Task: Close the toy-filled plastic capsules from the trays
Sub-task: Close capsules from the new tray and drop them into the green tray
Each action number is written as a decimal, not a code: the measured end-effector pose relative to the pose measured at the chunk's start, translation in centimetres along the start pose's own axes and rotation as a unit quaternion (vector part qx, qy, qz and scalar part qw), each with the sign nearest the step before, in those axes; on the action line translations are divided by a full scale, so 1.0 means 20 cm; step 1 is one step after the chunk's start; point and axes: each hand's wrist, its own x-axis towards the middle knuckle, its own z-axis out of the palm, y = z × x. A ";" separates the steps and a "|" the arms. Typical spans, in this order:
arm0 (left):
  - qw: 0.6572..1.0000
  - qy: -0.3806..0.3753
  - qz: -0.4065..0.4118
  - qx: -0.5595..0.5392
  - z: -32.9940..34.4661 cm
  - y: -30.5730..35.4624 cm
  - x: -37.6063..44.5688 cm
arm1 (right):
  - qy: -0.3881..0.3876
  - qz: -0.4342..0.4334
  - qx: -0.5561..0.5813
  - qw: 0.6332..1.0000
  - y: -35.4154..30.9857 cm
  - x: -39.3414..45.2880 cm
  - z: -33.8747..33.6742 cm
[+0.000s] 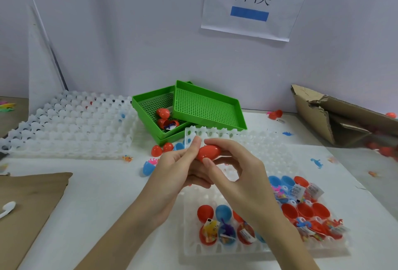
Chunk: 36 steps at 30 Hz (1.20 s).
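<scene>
Likely a toy-packing workbench: stacked white trays [71,123], wall sign [252,0].

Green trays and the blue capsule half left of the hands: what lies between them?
Head view: two closed red capsules and a blue half on the white table.

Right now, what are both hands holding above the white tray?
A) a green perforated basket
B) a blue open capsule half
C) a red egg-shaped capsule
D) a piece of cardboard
C: the left hand and the right hand both pinch a red capsule between their fingertips, above the white tray.
</scene>
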 end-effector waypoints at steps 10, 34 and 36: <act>1.000 -0.006 -0.010 0.005 -0.01 -0.01 0.01 | -0.006 0.015 0.043 0.999 -0.01 0.01 -0.03; 0.989 -0.097 -0.024 -0.107 0.00 -0.02 0.00 | 0.089 -0.062 -0.160 0.981 -0.02 -0.03 0.07; 0.990 -0.098 -0.020 -0.103 0.00 -0.02 -0.01 | 0.096 -0.061 -0.155 0.981 -0.02 -0.02 0.07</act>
